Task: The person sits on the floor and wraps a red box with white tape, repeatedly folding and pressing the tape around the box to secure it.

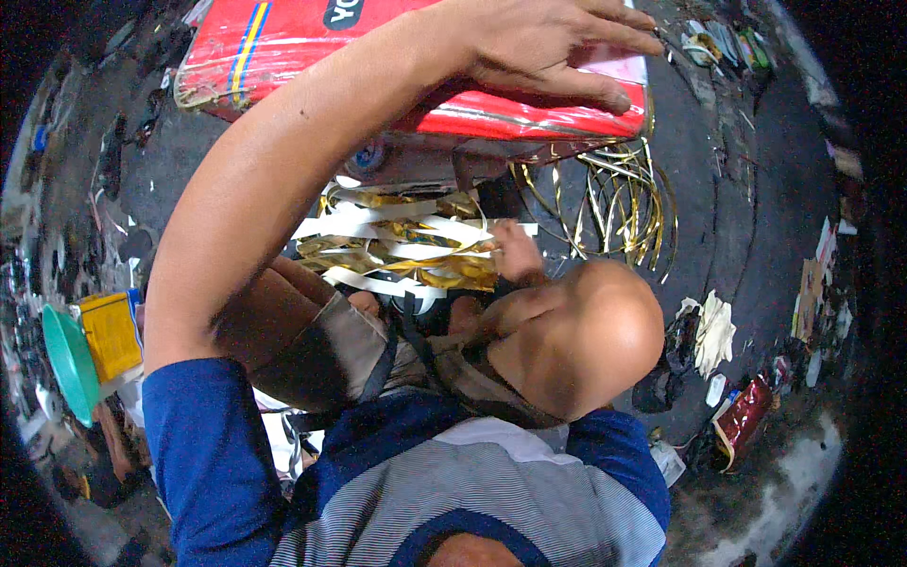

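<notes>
A large red package (312, 71) in shiny clear wrap, with a blue and yellow stripe, stands in front of me. My left arm reaches across it. My left hand (557, 52) rests on its top near the right end, thumb apart and fingers stretched out. A pale pink patch (614, 64) shows beside those fingers. Below the package lies a row of white strips (425, 250) and gold strips (378, 200). At their right end is my right hand (518, 253), fingers curled in; its grip is partly hidden. My raised knee (605, 326) covers much of that arm.
Loose gold and silver strapping (624, 203) lies coiled on the dark floor at the right. Farther right are a cream cloth (715, 333) and a dark red packet (744, 420). A green basin (71, 364) and a yellow box (111, 334) stand at the left among scattered scraps.
</notes>
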`<state>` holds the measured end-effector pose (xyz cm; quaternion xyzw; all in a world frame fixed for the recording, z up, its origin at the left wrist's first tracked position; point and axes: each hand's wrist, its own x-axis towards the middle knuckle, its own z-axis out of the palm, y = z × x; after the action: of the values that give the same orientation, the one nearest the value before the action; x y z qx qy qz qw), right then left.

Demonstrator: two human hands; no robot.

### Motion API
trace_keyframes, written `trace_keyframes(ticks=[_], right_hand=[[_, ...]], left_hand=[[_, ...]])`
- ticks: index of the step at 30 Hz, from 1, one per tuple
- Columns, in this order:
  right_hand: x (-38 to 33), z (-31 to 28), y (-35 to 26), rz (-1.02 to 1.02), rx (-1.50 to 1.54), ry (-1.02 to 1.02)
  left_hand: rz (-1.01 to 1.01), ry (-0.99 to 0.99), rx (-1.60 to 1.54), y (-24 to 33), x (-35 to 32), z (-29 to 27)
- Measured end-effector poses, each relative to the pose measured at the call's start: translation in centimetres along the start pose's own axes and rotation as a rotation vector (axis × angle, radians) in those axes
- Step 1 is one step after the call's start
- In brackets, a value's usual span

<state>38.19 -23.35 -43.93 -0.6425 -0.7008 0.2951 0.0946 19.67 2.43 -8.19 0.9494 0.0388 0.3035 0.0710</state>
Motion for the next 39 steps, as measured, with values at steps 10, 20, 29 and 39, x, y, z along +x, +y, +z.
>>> trace_keyframes(ticks=[10, 20, 29, 39], right_hand=[[0.2, 0.1, 1.9, -0.148, -0.152, 0.121], [-0.1, -5.0, 0.8, -0.116, 0.101, 0.007], [-3.7, -2.1, 3.3, 0.136, 0.431, -0.096], [-6.6, -9.1, 3.9, 0.317, 0.477, 0.092]], left_hand=[[0.112, 0.167, 0.106, 3.3, -0.4, 0.3], [-0.385, -0.628, 0.051, 12.0, -7.8, -3.6], [-1.495, -0.321, -0.396, 5.6, -30.1, -15.3], [-1.458, -0.085, 0.155, 5.0, -48.3, 17.0]])
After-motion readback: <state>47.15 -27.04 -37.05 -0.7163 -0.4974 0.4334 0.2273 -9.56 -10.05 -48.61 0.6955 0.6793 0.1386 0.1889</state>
